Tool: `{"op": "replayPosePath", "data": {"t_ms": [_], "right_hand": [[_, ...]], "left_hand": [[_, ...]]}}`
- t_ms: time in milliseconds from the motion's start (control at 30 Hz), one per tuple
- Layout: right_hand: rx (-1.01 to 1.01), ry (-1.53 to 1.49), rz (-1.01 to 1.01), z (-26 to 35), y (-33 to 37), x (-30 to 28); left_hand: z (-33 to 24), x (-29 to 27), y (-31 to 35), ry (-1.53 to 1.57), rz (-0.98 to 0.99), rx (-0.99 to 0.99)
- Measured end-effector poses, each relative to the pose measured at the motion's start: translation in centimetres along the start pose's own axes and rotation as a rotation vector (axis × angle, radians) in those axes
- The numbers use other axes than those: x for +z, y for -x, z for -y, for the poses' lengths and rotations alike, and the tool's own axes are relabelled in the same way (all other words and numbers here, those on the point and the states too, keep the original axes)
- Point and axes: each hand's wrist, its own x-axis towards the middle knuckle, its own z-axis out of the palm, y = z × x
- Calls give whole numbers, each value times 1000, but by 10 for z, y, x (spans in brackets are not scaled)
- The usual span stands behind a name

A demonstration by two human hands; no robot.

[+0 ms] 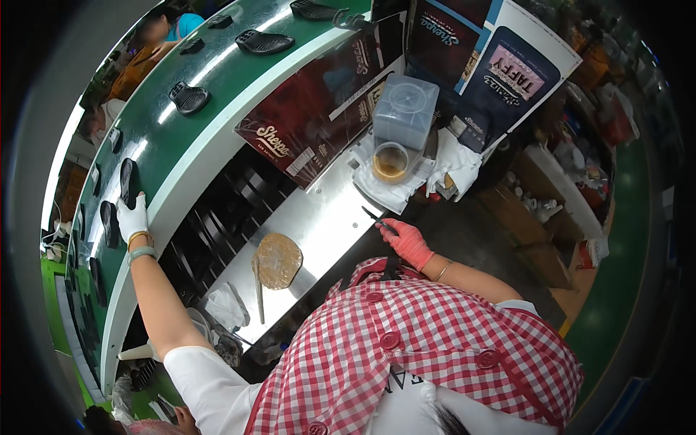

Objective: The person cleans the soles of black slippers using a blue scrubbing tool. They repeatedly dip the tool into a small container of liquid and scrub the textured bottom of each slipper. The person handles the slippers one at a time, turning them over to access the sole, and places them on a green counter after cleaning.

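My left hand (133, 219), in a white glove, reaches out to the green conveyor belt (152, 141). Its fingers close on the near end of a black shoe sole (127, 180). Right beside that hand lies another black sole (109, 223). My right hand (410, 244), in a pinkish-red glove, is closed round a slim black pointed tool (373, 215), whose tip points up and left over the metal bench (319, 206). What kind of tool it is, I cannot make out.
On the bench lie a round tan disc (281, 261) and a thin stick (259, 290) against it. A cup of yellowish liquid (390, 162) and a clear plastic box (406, 109) stand on white cloths. Several soles line the belt. A person (177, 32) sits beyond it.
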Motion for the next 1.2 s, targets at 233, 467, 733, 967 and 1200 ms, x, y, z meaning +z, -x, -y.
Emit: {"op": "replayPosePath", "data": {"t_ms": [233, 467, 733, 967, 1200], "right_hand": [[169, -157, -120, 6, 21, -28], [9, 21, -292, 12, 31, -47], [317, -453, -103, 66, 47, -70], [121, -449, -130, 88, 16, -71], [29, -351, -168, 120, -15, -92]], "left_hand": [[29, 48, -60, -20, 116, -165], [56, 48, -79, 377, 174, -278], [-48, -44, 110, 1398, -252, -164], [-101, -23, 325, 1266, 149, 122], [-117, 33, 414, 737, 686, 191]]}}
